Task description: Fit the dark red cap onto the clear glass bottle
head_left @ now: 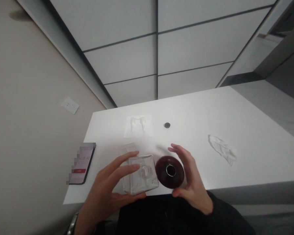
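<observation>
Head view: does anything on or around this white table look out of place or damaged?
A crumpled piece of clear plastic film lies loose on the white table, wrinkled like stray wrapping, well apart from the square glass bottle in the left hand and the dark red disc in the right hand. Nothing looks spilled or broken.

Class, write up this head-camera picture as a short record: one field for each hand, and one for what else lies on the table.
Left hand: holds a clear square glass bottle
Right hand: holds a dark red round bottle
Table: white, bearing a small dark disc, crumpled clear plastic and a phone
</observation>
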The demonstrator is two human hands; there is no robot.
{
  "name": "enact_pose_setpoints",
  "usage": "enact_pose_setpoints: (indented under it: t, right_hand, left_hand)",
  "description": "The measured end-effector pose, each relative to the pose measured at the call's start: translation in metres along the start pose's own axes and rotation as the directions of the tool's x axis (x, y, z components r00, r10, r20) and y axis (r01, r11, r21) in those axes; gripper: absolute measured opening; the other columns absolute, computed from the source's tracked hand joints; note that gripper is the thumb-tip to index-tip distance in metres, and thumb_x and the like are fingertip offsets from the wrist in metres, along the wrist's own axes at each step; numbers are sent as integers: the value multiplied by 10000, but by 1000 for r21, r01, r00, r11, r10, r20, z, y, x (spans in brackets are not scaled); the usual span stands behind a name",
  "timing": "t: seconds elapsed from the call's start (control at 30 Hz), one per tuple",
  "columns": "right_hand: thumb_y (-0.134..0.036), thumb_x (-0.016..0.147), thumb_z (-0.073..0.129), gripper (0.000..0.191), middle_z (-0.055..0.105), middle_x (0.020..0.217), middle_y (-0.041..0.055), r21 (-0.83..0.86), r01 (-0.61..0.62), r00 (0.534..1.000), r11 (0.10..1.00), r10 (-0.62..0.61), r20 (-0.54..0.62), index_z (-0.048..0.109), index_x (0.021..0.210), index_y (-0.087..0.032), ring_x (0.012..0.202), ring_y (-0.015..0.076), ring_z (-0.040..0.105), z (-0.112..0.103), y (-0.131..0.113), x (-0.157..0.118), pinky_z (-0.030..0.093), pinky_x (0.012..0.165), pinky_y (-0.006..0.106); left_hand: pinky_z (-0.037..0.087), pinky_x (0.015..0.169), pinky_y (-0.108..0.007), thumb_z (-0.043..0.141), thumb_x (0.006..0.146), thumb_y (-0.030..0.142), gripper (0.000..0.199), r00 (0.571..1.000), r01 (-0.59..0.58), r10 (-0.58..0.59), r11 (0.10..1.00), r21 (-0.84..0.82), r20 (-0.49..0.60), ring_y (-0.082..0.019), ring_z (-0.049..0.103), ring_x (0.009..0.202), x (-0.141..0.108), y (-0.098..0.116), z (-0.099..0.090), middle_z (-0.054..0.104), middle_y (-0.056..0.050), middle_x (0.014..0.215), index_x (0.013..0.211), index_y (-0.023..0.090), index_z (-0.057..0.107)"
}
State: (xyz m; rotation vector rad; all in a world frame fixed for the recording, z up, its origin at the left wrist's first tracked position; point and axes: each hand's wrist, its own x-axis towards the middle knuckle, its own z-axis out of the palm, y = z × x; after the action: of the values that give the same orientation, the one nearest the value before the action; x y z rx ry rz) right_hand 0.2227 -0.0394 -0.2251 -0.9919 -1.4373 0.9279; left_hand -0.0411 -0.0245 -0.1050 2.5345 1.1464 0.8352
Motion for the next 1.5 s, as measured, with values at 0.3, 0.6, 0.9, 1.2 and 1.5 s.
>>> enact_pose_setpoints:
  t: [0.3,0.6,0.9,1.2,1.5]
  right_hand:
    - [-534,706,951,882,661,1417,125,113,-151,970,982,125,209,531,1448,-307,1292,351,665,25,14,-1,549,1107,531]
    - [-510,715,951,893,635,1428,103,139,-165,966,976,132,222,500,1469,-348,1304,333,645,28,17,-3,522,1132,532]
    - [-492,709,958,895,645,1423,134,163,-183,962,970,143,232,515,1459,-288,1299,337,657,27,14,0,537,1124,504]
    - [-451,698,964,893,670,1390,142,137,-175,961,975,139,239,513,1448,-269,1264,342,687,26,9,4,571,1090,511]
    - [-442,718,949,848,680,1370,123,156,-158,965,975,119,236,524,1431,-270,1246,328,690,27,7,5,574,1076,490]
  left_hand:
    - [682,853,-270,616,1049,480,311,998,-42,39,998,56,55,-235,742,1224,6,-1,-12,688,-163,1409,1231,231,660]
    - [696,823,-298,584,1054,532,307,994,-86,76,987,134,79,-239,800,1101,14,5,-20,764,-167,1293,1111,231,600]
    - [693,840,-317,629,1032,513,292,984,-114,93,984,135,150,-270,776,1174,21,8,-28,732,-157,1386,1157,249,631]
    - [679,917,-370,664,1006,528,331,974,-124,89,978,166,206,-278,762,1203,26,12,-35,722,-121,1415,1216,274,637]
    - [702,798,-342,541,1042,616,385,977,-124,90,977,175,193,-268,794,1132,35,14,-34,783,-148,1293,1153,248,557]
